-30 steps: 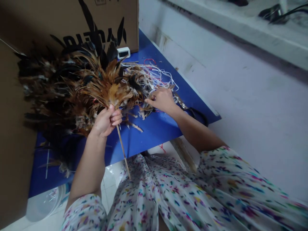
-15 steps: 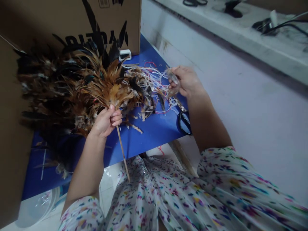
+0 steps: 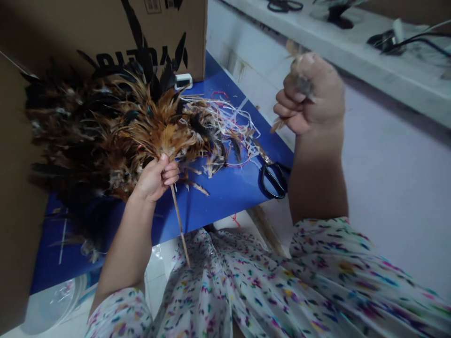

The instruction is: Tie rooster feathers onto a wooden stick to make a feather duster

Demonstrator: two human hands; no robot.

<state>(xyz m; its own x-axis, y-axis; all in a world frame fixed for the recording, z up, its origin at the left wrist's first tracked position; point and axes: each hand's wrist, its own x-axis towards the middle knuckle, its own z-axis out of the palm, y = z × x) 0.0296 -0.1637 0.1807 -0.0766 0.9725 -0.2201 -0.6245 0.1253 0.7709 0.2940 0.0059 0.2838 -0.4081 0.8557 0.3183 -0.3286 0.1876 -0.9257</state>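
My left hand (image 3: 157,178) is closed round a thin wooden stick (image 3: 179,225) just below the brown feathers (image 3: 165,136) at its top; together they look like a feather duster. The stick's lower end points down toward my lap. To the right, my right hand (image 3: 310,94) is raised in front of the wall, closed on a small tuft of feathers (image 3: 303,84) that is partly hidden by the fingers and blurred. Behind my left hand lies a large heap of dark and brown feathers (image 3: 84,122) on the blue table (image 3: 232,188).
Black-handled scissors (image 3: 274,180) lie near the table's right edge, beside tangled white and red strings (image 3: 239,117). A small white device (image 3: 183,81) stands before a cardboard box (image 3: 105,28). The ledge (image 3: 317,28) holds another pair of scissors and cables.
My right hand has risen and moved right, away from the strings, with the feather tuft in it. More of the scissors now shows. My left hand has stayed in place.
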